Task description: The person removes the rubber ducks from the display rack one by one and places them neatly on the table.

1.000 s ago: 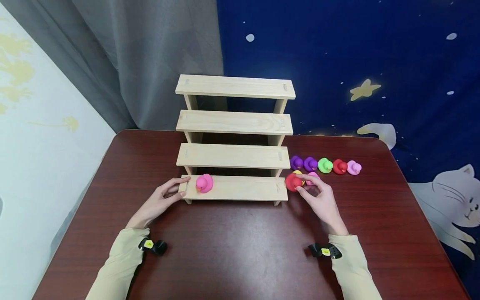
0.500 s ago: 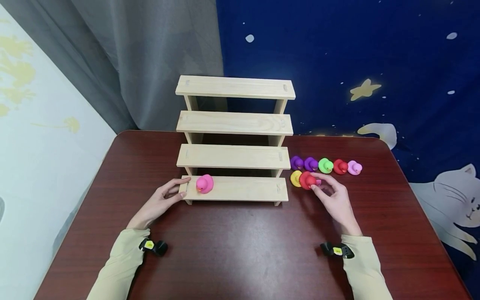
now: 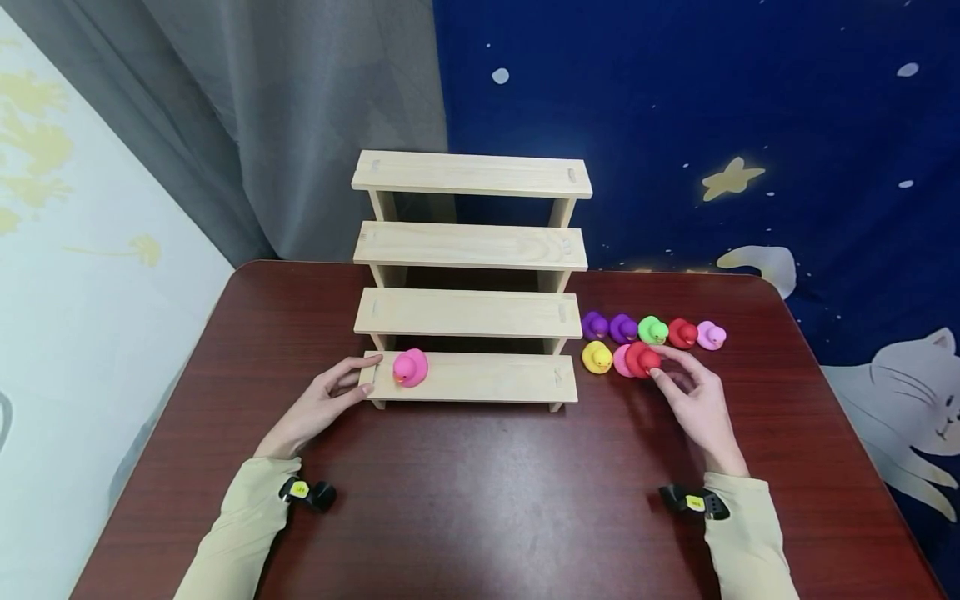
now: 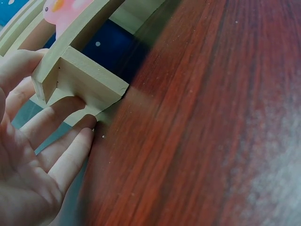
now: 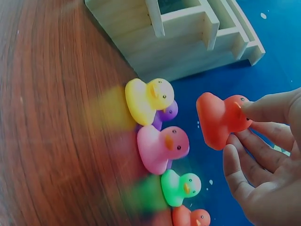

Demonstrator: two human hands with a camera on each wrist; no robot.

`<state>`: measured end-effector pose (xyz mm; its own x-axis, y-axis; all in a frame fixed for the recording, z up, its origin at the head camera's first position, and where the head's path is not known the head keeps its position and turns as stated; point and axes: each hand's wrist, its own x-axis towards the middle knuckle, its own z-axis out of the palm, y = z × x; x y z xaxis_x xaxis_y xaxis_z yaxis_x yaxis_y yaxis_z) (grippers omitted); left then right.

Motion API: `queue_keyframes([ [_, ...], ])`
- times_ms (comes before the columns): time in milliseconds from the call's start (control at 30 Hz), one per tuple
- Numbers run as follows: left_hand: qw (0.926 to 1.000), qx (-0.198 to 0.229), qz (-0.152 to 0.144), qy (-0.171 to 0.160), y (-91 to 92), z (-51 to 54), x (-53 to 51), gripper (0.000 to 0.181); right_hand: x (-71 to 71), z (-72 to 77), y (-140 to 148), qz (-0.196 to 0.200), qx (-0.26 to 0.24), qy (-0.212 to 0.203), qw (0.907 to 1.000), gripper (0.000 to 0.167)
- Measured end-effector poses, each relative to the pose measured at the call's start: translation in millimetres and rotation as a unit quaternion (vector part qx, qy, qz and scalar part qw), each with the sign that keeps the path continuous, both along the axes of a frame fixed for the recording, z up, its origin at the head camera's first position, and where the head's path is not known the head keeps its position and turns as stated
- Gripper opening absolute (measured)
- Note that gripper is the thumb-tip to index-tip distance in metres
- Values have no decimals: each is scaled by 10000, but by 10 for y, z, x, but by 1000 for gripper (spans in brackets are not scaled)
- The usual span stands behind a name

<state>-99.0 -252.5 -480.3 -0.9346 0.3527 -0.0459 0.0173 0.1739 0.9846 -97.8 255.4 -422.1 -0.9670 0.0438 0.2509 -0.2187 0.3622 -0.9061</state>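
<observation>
A red rubber duck [image 5: 221,120] is pinched between the thumb and fingers of my right hand [image 3: 692,396]. In the right wrist view it is held up off the table, beside a pink duck [image 5: 162,148] and a yellow duck [image 5: 148,101]. My left hand [image 3: 318,404] grips the left end of the lowest step of a stepped wooden stand [image 3: 487,379]. Its fingers [image 4: 59,115] reach the stand's side support in the left wrist view. Another pink duck [image 3: 410,367] sits on that lowest step, close to the left hand.
Behind the held duck runs a row of ducks: two purple [image 3: 622,327], one green [image 3: 653,330], one red [image 3: 682,333] and one light pink [image 3: 711,335]. The brown table [image 3: 480,500] meets a grey curtain [image 3: 322,125] and a blue backdrop [image 3: 637,125] at the back.
My right hand has moved right with the red duck, from the stand's right end past the yellow duck to the pink one. The left hand has stayed put.
</observation>
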Motion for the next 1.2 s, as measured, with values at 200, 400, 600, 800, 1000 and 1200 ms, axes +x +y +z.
queue_keyframes([
  [200, 10000, -25, -9, 14, 1, 1, 3, 50, 10, 14, 70, -90, 141, 39, 9999, 30],
  [400, 10000, -35, 3, -3, 0, -3, 5, 50, 17, 3, 119, -216, 116, -100, 9996, 31],
  [600, 10000, -54, 13, -41, -3, -4, 4, 50, 3, -43, 174, -418, -65, -314, 9986, 32],
  [800, 9999, -129, 36, -73, -3, 7, -3, 49, -19, -86, 223, -481, -53, -386, 9981, 32],
  [1000, 9998, -149, 56, -125, 2, 16, 4, 49, -65, -173, 281, -490, 278, -462, 9973, 31],
  [1200, 9998, -121, 77, -109, 5, 12, 11, 48, -182, -455, 443, -458, 541, -519, 9961, 32],
])
